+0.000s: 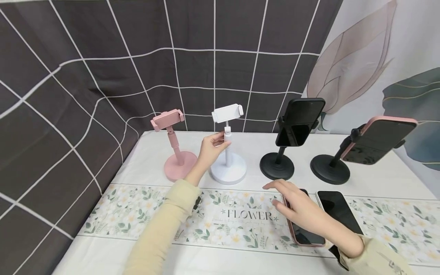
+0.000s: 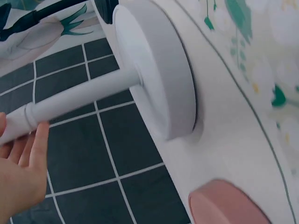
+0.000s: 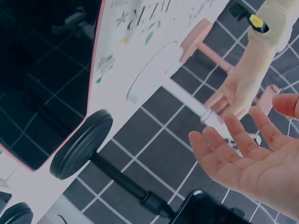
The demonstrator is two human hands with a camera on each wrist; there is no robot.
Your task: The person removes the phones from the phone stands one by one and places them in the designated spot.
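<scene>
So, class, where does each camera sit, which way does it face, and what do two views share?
Head: worn on the head, facing forward and down at the white stand; left hand and right hand show.
Left wrist: worn there, facing the white stand's base; left hand shows.
Right wrist: worn there, looking past the right hand towards the white stand; both hands show.
Head and right wrist share both hands and the white stand.

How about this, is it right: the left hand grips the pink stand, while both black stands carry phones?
Not quite: the head view shows the left hand gripping the white stand, not the pink stand. Both black stands do carry phones.
</scene>
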